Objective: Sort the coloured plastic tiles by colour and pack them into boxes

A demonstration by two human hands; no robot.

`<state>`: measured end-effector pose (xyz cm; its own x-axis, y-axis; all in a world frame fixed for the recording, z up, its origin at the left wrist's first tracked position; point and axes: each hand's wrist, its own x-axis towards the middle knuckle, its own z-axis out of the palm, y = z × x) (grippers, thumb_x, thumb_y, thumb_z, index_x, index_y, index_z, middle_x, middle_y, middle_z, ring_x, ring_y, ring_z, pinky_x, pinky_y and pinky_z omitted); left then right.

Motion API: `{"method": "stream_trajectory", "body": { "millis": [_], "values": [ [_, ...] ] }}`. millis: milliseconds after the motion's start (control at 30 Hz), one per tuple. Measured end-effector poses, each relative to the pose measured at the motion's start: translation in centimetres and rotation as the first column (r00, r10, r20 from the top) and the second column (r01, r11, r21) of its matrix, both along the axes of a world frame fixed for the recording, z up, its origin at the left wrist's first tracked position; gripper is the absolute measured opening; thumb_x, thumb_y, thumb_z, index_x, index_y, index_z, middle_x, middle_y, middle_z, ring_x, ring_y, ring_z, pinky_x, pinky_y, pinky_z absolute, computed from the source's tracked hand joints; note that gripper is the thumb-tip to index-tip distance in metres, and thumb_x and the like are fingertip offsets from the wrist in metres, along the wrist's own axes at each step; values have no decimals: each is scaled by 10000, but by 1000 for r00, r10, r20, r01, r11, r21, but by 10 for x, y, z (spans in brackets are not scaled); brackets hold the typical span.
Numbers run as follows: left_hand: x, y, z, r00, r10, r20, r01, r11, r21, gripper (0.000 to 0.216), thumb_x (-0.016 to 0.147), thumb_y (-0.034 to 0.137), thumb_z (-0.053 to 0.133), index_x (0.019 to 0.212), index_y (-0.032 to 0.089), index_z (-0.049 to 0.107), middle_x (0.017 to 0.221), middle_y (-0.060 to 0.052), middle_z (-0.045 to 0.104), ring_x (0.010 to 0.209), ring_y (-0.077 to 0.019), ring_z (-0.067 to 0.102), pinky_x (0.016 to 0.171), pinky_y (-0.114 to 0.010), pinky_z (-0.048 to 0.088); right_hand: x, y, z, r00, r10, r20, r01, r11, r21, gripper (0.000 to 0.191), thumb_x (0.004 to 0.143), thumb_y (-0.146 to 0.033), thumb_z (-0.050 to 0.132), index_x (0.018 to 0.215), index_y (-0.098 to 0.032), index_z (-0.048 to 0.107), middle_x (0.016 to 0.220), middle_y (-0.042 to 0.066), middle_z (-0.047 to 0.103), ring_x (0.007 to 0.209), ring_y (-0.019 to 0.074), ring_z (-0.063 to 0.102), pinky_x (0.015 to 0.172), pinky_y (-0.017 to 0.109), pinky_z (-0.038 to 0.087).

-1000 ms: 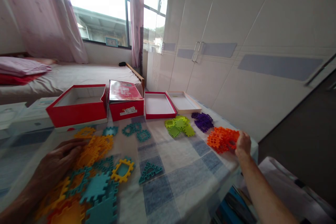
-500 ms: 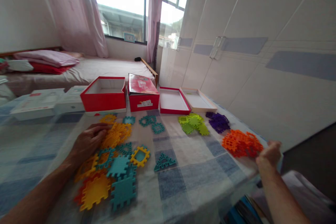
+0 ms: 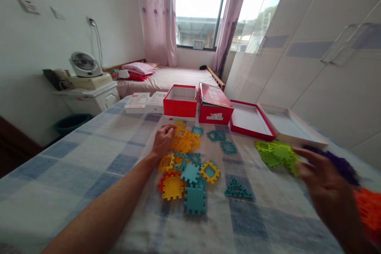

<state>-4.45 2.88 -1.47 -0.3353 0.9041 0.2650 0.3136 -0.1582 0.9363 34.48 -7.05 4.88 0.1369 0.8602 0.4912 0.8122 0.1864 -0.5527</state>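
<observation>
My left hand rests against the left side of a pile of yellow interlocking plastic tiles. Its fingers are loosely bent, and no tile shows lifted in them. On the right, my right hand, slightly blurred, is over the table with its index finger stretched out beside the lime-green tiles. Partly behind that hand lie purple tiles, and orange tiles sit at the right edge. Nearer me are teal tiles, a yellow square tile and a teal triangle tile.
Along the back stand an open red box, a second red box with its lid tilted, a red-rimmed lid, a cream tray and white boxes. A checked cloth covers the table.
The view has swung left. My right hand has moved from beside the orange tiles to the lime-green tiles. My left hand stays by the yellow pile.
</observation>
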Motion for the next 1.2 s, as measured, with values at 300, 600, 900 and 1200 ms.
{"method": "stream_trajectory", "body": {
  "millis": [300, 600, 900, 1200],
  "values": [
    [2, -2, 2, 984, -16, 177, 12, 1000, 26, 482, 750, 523, 463, 899, 103, 647, 846, -114, 684, 790, -210, 640, 748, -342, 498, -187, 60, -10, 842, 503, 194, -394, 820, -415, 754, 775, -585, 502, 1361, -131, 366, 1388, 171, 401, 1276, 307, 354, 1017, 457, 293],
    [4, -3, 3, 980, -54, 193, 52, 998, 18, 446, 769, 513, 469, 862, 110, 634, 775, -92, 670, 728, -203, 643, 716, -349, 513, -237, 84, -24, 882, 394, 259, -256, 861, -440, 770, 634, -591, 640, 1217, -110, 491, 1171, 181, 515, 1088, 316, 479, 907, 418, 366],
    [4, -4, 4, 972, -60, 225, 65, 998, -17, 407, 773, 484, 480, 872, 118, 626, 744, -75, 675, 688, -190, 648, 712, -339, 514, -234, 88, -29, 904, 421, 75, -340, 814, -471, 574, 592, -502, 694, 1030, -159, 558, 1053, 106, 530, 992, 249, 509, 836, 365, 423],
    [6, -3, 2, 965, -53, 257, 62, 998, -27, 434, 766, 519, 476, 873, 127, 626, 716, -74, 671, 681, -198, 658, 689, -341, 523, -215, 105, -35, 784, 464, -413, -603, 729, -324, 317, 679, -399, 645, 853, -167, 518, 734, -5, 576, 614, 126, 533, 532, 241, 425]
  ]
}}
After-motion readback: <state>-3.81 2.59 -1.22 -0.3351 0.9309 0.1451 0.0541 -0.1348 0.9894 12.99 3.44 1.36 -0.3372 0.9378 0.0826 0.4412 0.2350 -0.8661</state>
